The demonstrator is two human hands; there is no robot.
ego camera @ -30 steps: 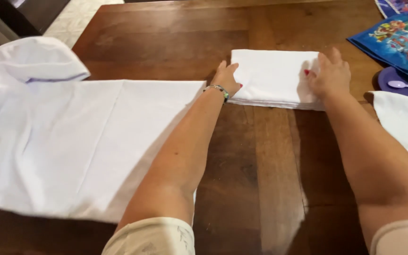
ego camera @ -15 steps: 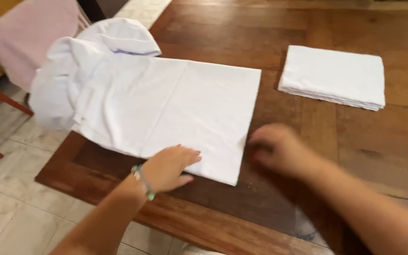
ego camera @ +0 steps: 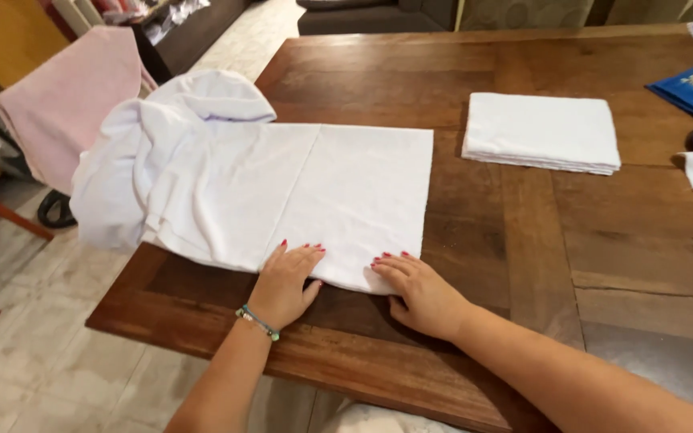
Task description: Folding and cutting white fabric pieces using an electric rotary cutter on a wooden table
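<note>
The left hand (ego camera: 284, 282) and right hand (ego camera: 419, 293) lie palm-down, fingers spread, side by side on the near edge of a large white sheet (ego camera: 346, 192); neither pinches the fabric. The sheet spreads flat away from the fingertips across the wooden table (ego camera: 539, 240), bunching over the table's left edge. Farther right, well apart, sits a folded white stack (ego camera: 541, 131). A pink cloth (ego camera: 70, 100) drapes over a chair beyond the table's left side.

The spread cloth (ego camera: 298, 192) lies on the table (ego camera: 555, 265) – both hands (ego camera: 282, 282) (ego camera: 419, 293) rest side by side on its near edge, the folded stack (ego camera: 541, 132) behind to the right.
</note>
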